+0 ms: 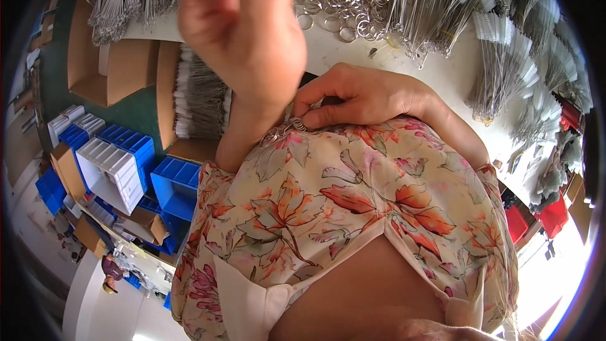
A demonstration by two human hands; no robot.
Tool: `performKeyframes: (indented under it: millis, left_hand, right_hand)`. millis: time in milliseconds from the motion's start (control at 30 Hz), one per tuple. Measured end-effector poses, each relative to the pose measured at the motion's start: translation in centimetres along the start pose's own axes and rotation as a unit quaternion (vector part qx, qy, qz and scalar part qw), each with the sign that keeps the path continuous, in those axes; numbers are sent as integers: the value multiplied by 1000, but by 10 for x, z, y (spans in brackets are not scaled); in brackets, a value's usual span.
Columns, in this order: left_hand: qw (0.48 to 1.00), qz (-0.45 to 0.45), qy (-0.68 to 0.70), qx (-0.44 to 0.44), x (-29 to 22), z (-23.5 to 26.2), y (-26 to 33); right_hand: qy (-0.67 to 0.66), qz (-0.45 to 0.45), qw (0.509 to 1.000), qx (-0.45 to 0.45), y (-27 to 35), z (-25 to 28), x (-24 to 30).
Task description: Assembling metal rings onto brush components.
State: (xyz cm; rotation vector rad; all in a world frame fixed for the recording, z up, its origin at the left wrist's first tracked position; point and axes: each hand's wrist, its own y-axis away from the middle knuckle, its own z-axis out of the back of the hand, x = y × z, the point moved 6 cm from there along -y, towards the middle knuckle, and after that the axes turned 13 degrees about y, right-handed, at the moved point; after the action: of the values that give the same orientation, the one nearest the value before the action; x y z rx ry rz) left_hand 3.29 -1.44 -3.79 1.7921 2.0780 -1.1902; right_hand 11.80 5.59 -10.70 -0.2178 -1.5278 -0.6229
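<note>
My left hand (249,31) is raised close in front, blurred, with its uppermost fingers cut off by the picture's edge. The digits that show are spread apart, and no object is visible in them. My right hand (360,96) is closed beside it, low against my floral top (353,196), thumb and forefinger pinched together. Small metal split rings (295,125) sit at those fingertips, with more lying against the fabric to their left. Beyond the hands, a pile of loose split rings (360,9) lies on the white table (328,57).
Bundles of thin wire loops with white tags (502,57) cover the table's right side; more wire bundles (129,0) lie far left. An open cardboard box (167,88) holds tagged wires. Blue bins (173,183) and a white bin (110,173) stand left. Another person (112,271) is far off.
</note>
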Motion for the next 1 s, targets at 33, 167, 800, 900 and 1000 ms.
performKeyframes:
  millis: [33,167,800,900,1000]
  left_hand:
    - [1000,-16,-9,-7,-6,1,-4]
    - [996,-60,-55,41,-38,19,-18]
    - [965,65,-187,171,-31,-11,12]
    - [955,67,-233,172,-32,-18,13]
    - [944,69,-261,188,-32,-21,9]
  right_hand:
    - [20,10,1000,1,-2,-4,0]
    - [94,2,994,-49,-3,-2,9]
    - [-87,34,957,-276,57,58,43]
    - [-52,38,948,-310,64,56,48]
    - [-31,54,940,-335,66,56,48]
